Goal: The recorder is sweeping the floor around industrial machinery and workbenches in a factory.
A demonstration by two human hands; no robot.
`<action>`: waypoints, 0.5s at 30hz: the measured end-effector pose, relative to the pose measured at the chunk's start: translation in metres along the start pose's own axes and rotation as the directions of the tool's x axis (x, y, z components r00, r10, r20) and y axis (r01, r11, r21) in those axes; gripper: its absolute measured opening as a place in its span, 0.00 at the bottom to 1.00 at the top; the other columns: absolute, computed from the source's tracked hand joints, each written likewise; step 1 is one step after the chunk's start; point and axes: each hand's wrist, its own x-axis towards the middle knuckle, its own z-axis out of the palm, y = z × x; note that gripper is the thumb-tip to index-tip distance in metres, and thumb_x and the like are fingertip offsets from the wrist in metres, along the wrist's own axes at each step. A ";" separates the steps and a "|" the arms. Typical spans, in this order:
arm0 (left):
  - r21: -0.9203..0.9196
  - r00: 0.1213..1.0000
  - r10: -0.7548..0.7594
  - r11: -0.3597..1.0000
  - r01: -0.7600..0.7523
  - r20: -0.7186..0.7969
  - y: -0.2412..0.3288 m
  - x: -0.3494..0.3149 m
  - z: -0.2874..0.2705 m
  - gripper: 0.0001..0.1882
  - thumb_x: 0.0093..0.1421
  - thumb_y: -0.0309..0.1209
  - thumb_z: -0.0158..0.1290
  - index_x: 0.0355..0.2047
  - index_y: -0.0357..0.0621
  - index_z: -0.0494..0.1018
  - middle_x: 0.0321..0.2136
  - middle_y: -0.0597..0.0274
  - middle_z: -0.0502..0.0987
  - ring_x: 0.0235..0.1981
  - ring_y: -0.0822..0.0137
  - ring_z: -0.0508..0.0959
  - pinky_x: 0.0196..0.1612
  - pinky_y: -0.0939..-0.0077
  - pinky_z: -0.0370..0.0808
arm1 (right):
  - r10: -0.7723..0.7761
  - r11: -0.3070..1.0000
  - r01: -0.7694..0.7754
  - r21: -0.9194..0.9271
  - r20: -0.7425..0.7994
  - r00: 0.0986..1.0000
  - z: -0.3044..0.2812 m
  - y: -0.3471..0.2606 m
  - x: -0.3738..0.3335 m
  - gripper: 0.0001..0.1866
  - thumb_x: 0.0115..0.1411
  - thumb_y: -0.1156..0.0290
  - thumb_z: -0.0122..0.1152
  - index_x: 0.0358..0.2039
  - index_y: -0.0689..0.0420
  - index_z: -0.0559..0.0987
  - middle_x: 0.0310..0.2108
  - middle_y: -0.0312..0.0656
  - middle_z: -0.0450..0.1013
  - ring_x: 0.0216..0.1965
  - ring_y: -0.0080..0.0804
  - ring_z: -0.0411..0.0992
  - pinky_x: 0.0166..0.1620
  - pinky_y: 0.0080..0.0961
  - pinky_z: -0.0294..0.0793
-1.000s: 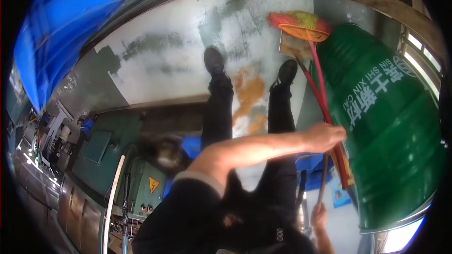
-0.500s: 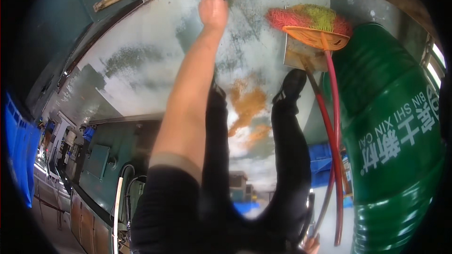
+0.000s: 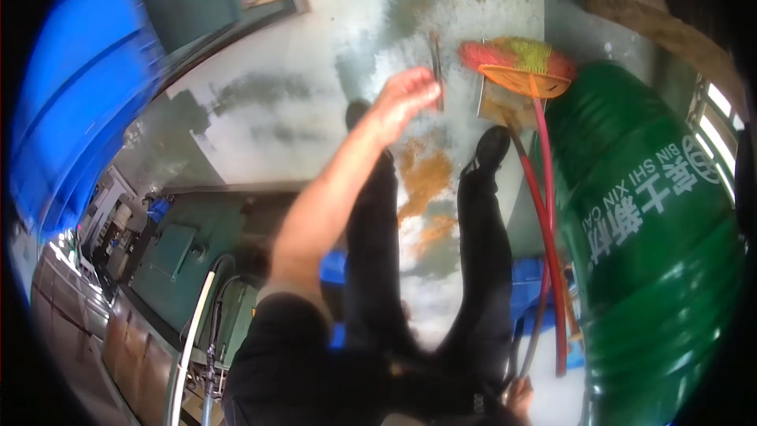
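Observation:
My left hand (image 3: 408,99) reaches out over the stained floor, its fingers pinched on a thin dark rod-like piece (image 3: 438,69). The piece stands nearly upright in the picture, and its exact kind is blurred. My right hand (image 3: 519,397) shows only partly at the lower edge, beside my right thigh. Its fingers look closed near the lower end of a thin dark stick and a black curved strip; what they hold is hidden. Right of my shoes lie a broom (image 3: 530,77) with red and yellow-green bristles and an orange head, and a metal dustpan (image 3: 493,102). Their red handles cross.
A big green drum (image 3: 654,213) stands close on the right. Blue bins (image 3: 87,95) rise at the left, below a dark green cabinet (image 3: 213,0). Green machinery (image 3: 189,244) with hoses stands at the lower left. The pale floor (image 3: 260,142) has dark and rust-brown patches.
My left hand has come back nearer and to the right, lifting the thin dark piece into sight. The view has shifted, showing more of the blue bins. My right hand stays at the lower edge.

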 end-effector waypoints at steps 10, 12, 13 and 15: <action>-0.209 0.953 0.301 0.934 -0.290 0.022 0.122 -0.182 0.084 0.12 0.56 0.35 0.56 0.35 0.42 0.70 0.31 0.63 0.73 0.33 0.71 0.72 0.37 0.77 0.67 | -0.489 0.863 0.427 -0.269 -0.235 0.840 -0.037 -0.068 -0.011 0.25 0.63 0.53 0.38 0.29 0.66 0.72 0.21 0.60 0.70 0.26 0.60 0.69 0.29 0.45 0.65; -0.174 0.932 0.360 0.921 -0.348 0.045 0.143 -0.215 0.095 0.12 0.56 0.35 0.55 0.36 0.42 0.70 0.31 0.62 0.74 0.34 0.70 0.73 0.38 0.76 0.68 | -0.446 0.886 0.399 -0.236 -0.196 0.873 -0.045 -0.078 -0.013 0.26 0.63 0.52 0.37 0.28 0.65 0.72 0.22 0.60 0.70 0.26 0.59 0.68 0.28 0.45 0.65; -0.168 0.921 0.388 0.911 -0.376 0.045 0.154 -0.231 0.103 0.12 0.56 0.35 0.55 0.36 0.42 0.70 0.31 0.62 0.74 0.34 0.70 0.73 0.38 0.76 0.68 | -0.470 0.874 0.421 -0.242 -0.207 0.858 -0.049 -0.080 -0.017 0.26 0.63 0.52 0.37 0.28 0.65 0.72 0.22 0.60 0.70 0.26 0.59 0.68 0.28 0.45 0.65; -0.146 0.906 0.416 0.904 -0.403 0.077 0.177 -0.256 0.123 0.12 0.56 0.35 0.55 0.36 0.41 0.70 0.33 0.60 0.75 0.36 0.69 0.73 0.40 0.73 0.69 | -0.627 0.765 0.538 -0.355 -0.217 0.748 -0.054 -0.068 -0.003 0.25 0.63 0.53 0.37 0.31 0.65 0.72 0.21 0.58 0.70 0.26 0.58 0.68 0.29 0.45 0.66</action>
